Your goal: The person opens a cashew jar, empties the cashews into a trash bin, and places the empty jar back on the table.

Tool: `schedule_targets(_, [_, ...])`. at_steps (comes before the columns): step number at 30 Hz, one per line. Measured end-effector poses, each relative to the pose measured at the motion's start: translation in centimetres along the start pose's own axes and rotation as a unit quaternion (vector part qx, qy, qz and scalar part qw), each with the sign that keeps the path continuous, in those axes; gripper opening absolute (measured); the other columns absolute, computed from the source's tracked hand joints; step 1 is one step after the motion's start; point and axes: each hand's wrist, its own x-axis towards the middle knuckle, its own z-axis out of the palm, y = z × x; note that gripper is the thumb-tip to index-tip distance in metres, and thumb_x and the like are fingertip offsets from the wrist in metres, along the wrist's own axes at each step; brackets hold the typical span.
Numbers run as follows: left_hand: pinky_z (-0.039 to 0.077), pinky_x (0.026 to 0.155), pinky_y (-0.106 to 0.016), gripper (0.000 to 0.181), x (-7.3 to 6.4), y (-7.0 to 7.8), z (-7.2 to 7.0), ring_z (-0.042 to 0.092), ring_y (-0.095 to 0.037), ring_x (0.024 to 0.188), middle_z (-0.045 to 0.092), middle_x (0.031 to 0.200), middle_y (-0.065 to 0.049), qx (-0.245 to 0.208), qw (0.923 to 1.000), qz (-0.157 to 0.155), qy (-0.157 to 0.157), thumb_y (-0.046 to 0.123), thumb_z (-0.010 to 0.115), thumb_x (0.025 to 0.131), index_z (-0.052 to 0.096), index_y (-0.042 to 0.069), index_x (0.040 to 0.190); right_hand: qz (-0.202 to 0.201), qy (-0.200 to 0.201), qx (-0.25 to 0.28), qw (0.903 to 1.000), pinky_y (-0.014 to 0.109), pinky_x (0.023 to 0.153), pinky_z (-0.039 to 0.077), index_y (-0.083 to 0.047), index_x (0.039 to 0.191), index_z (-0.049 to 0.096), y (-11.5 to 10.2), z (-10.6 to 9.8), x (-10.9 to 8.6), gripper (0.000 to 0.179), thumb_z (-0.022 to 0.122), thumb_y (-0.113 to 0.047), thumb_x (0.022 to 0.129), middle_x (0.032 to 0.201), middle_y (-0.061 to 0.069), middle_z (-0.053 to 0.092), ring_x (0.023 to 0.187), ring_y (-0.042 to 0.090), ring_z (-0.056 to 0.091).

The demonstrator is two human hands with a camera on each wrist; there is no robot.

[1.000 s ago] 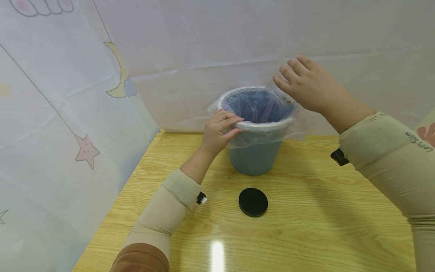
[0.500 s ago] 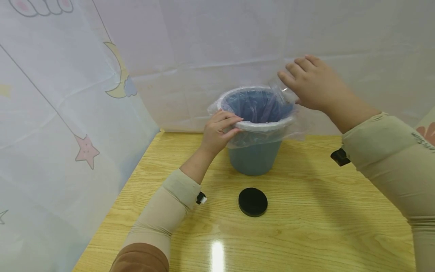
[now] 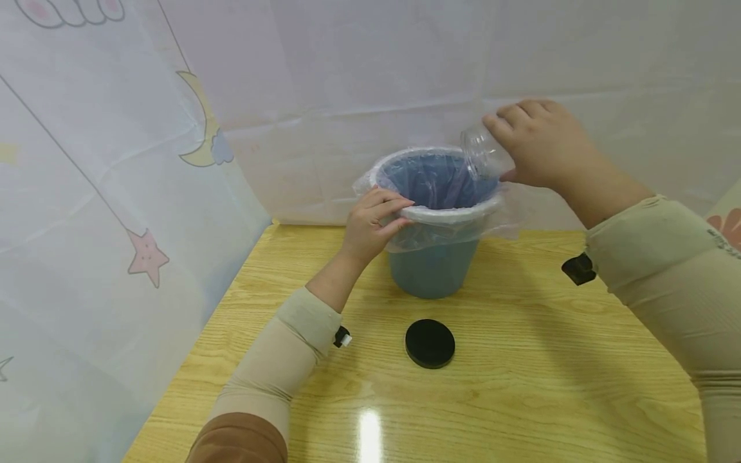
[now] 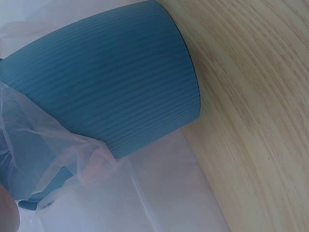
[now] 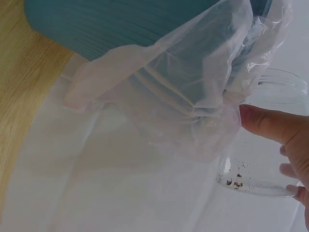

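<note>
A blue-green waste bin point(image 3: 434, 263) stands on the table, lined with a thin clear bag point(image 3: 446, 235) folded over its rim. My left hand point(image 3: 373, 222) pinches the near left part of the rim, thumb outside over the bag. Above the right side of the opening, my right hand point(image 3: 538, 145) grips a clear jar point(image 3: 483, 154), tilted with its mouth toward the bin. In the right wrist view, brown crumbs point(image 5: 235, 183) cling near the base of the jar point(image 5: 258, 150). The bin's bottom inside is hidden.
A round black lid point(image 3: 430, 344) lies on the wooden table point(image 3: 521, 386) in front of the bin. Behind the bin hangs a pale sheet point(image 3: 376, 77); another printed sheet point(image 3: 87, 225) borders the table's left side. Loose bag film point(image 5: 193, 116) spreads out beside the bin.
My right hand has shifted slightly right and its wrist has turned, bringing more of the jar into sight. The left hand, bin and lid stay in place.
</note>
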Motion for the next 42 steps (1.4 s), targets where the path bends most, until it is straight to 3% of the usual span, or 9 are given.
schedule_targets(5, [0.037,0.099,-0.033,0.028,0.0,-0.1,0.0,0.058,-0.015,0.091,0.067,0.092,-0.001,0.006,0.9999,0.008,0.002,0.023,0.077,0.070,0.073,0.010,0.094,0.045,-0.020,0.044,0.9978,0.060,0.099,0.023,0.004,0.139,0.028,-0.1,-0.2,-0.1,0.097,0.080,-0.034,0.066,0.131,0.030,0.036,0.118,0.050,0.031])
schedule_targets(9, [0.037,0.099,-0.034,0.028,-0.1,-0.3,0.0,0.058,-0.015,0.091,0.067,0.092,-0.001,0.006,0.9999,0.011,0.002,0.023,0.077,0.071,0.073,0.010,0.095,0.081,-0.035,0.080,0.9929,0.060,0.099,0.022,0.002,0.141,0.024,0.1,-0.2,-0.1,0.101,0.079,-0.037,0.066,0.133,0.030,0.034,0.120,0.050,0.030])
schedule_targets(13, [0.037,0.099,-0.037,0.028,-0.1,-0.3,0.1,0.058,-0.015,0.091,0.067,0.092,-0.002,0.003,0.9999,0.009,0.004,0.023,0.077,0.071,0.073,0.009,0.094,0.115,-0.043,0.123,0.9848,0.061,0.099,0.021,-0.002,0.144,0.020,0.4,0.0,-0.2,0.106,0.078,-0.045,0.066,0.135,0.031,0.032,0.121,0.051,0.028])
schedule_targets(20, [0.037,0.098,-0.031,0.027,0.0,-0.3,0.2,0.058,-0.015,0.090,0.067,0.092,-0.003,-0.003,0.9999,0.015,0.001,0.022,0.077,0.071,0.073,0.007,0.094,0.160,-0.038,0.202,0.9654,0.062,0.099,0.020,-0.005,0.145,0.017,0.6,0.1,-0.9,0.110,0.078,-0.049,0.065,0.139,0.030,0.028,0.124,0.051,0.026])
schedule_targets(24, [0.036,0.100,-0.034,0.027,-0.1,-0.3,0.2,0.058,-0.015,0.090,0.066,0.092,-0.002,-0.002,0.9999,0.011,0.000,0.021,0.077,0.071,0.073,0.008,0.094,0.182,-0.042,0.224,0.9567,0.063,0.098,0.020,-0.007,0.146,0.015,0.6,0.0,-1.1,0.112,0.076,-0.054,0.064,0.141,0.030,0.026,0.125,0.050,0.024])
schedule_targets(34, [0.038,0.098,-0.032,0.027,0.0,-0.3,0.3,0.059,-0.016,0.089,0.066,0.092,-0.003,0.001,0.9998,0.019,0.002,0.021,0.077,0.071,0.073,0.009,0.094,0.194,-0.022,0.267,0.9437,0.059,0.102,0.018,-0.004,0.146,0.015,0.3,0.1,-2.1,0.112,0.076,-0.053,0.065,0.141,0.029,0.027,0.128,0.048,0.023])
schedule_targets(42, [0.038,0.098,-0.034,0.027,0.1,-0.2,0.3,0.058,-0.016,0.090,0.066,0.092,-0.002,0.000,0.9999,0.015,0.002,0.021,0.077,0.071,0.073,0.009,0.094,0.214,0.001,0.303,0.9288,0.059,0.099,0.023,-0.001,0.144,0.018,0.1,-0.2,-2.9,0.109,0.078,-0.047,0.066,0.134,0.029,0.035,0.120,0.048,0.033])
